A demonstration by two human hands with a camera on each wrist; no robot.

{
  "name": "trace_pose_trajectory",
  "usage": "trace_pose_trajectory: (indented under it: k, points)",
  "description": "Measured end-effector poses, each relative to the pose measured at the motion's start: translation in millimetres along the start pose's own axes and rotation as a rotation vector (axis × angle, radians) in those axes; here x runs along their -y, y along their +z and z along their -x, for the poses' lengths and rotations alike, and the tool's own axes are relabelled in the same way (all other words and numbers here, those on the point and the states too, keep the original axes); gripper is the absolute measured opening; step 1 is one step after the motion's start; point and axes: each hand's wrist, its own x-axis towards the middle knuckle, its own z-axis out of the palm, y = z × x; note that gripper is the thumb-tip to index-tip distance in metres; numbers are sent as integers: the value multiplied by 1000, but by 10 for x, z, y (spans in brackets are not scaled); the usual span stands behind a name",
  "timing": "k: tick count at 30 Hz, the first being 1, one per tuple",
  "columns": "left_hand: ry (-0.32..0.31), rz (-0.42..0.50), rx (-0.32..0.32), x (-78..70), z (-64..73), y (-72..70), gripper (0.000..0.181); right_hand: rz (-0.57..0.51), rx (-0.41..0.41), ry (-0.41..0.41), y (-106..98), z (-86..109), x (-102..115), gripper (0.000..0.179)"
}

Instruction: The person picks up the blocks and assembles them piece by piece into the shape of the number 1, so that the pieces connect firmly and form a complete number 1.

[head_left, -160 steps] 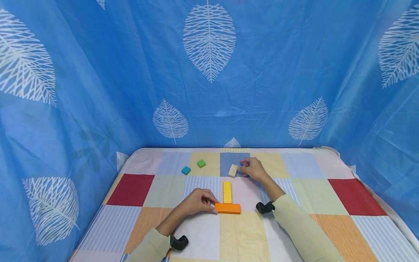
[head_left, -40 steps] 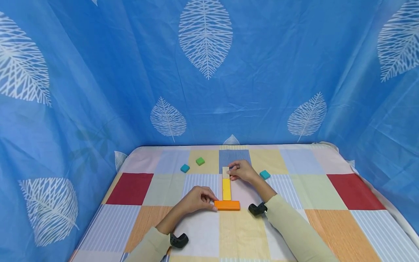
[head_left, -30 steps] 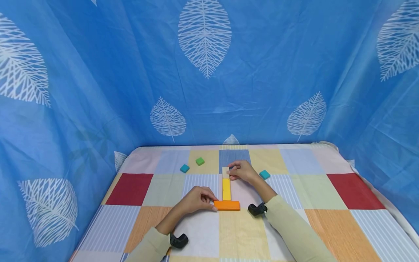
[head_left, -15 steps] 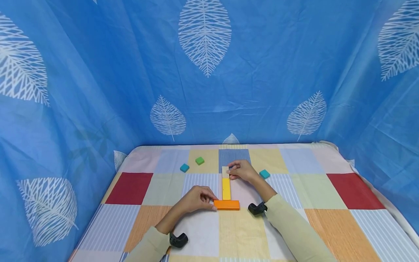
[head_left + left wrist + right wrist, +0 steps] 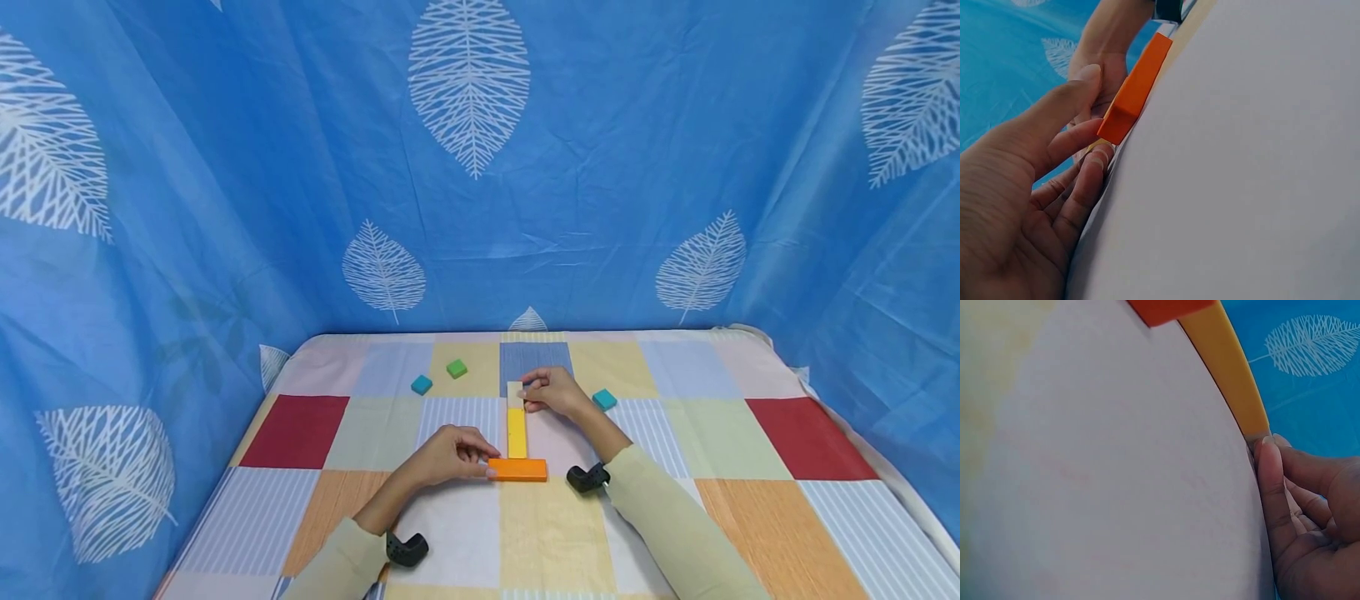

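In the head view, an orange block (image 5: 517, 470) lies crosswise on the patchwork cloth, and a yellow block (image 5: 517, 433) runs away from its far side. At the yellow block's far end, in line with it, sits a smaller beige block (image 5: 514, 394). My right hand (image 5: 553, 392) pinches the beige block from its right side; in the right wrist view the fingertips mostly cover it. My left hand (image 5: 452, 456) holds the orange block's left end with thumb and fingers. The left wrist view shows fingertips against the end of the orange block (image 5: 1132, 97).
Farther back on the left lie a small blue block (image 5: 422, 384) and a green block (image 5: 457, 368). A teal block (image 5: 604, 400) lies just right of my right wrist. Blue leaf-print curtains (image 5: 585, 167) stand around the back and sides of the table.
Over the last five seconds, my right hand brought the beige block left and nearer, against the yellow block's far end. The teal block came into view. Within the last second, almost nothing moved.
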Motion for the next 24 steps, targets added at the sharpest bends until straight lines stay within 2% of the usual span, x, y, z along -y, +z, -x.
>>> trace_pose_trajectory:
  k: [7,24]
  points:
    - [0,16,4,14,-1,-13,24,1,0,-1,0,-14,-7,35]
    - [24,-35,9,16,2,-12,27,16,-10,34,-6,-5,51,34]
